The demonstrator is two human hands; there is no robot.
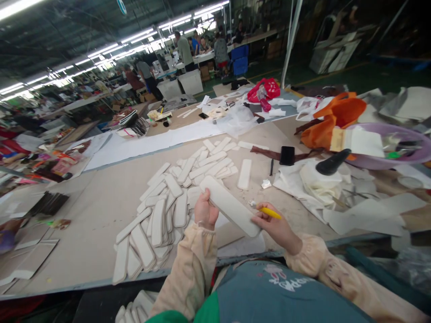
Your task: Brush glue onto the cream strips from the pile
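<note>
White oblong padded strip (230, 206) held level over the tan table (101, 202), both ends pinched for inspection; left hand (205, 211) grips its far end; right hand (274, 226) clamps near end plus yellow pencil (269, 212); pile of matching white strips (168, 211) left of it.

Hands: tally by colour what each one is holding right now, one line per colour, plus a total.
White: 1, the long rounded strip, gripped by the left hand and steadied by the right hand.
Yellow: 1, the pencil-like tool in the right hand.
Total: 2
</note>
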